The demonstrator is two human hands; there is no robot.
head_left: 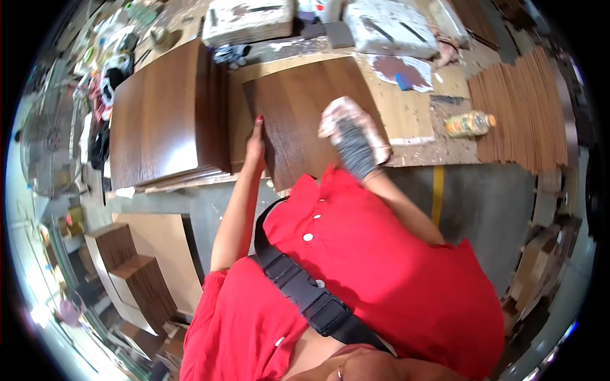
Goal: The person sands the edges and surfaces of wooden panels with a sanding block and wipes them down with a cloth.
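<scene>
A dark brown wood-grain panel (305, 114) lies at a slight angle on the worktable in front of me. My left hand (255, 149) grips its left edge, thumb pointing up along the side and the other fingers mostly hidden. In a grey glove, my right hand (354, 145) is closed on a crumpled, stained whitish rag (343, 113), which rests over the panel's right part. Close by on the left stands a tall stack of glossy brown panels (155, 114).
On the right are a stack of thin brown boards (524, 108) and a bottle (470, 124). A brown-stained sheet (413, 71) with a small blue piece (403, 81) lies behind. White blocks (391, 28) line the back. A caged fan (54, 140) stands left; more boards (143, 279) sit below.
</scene>
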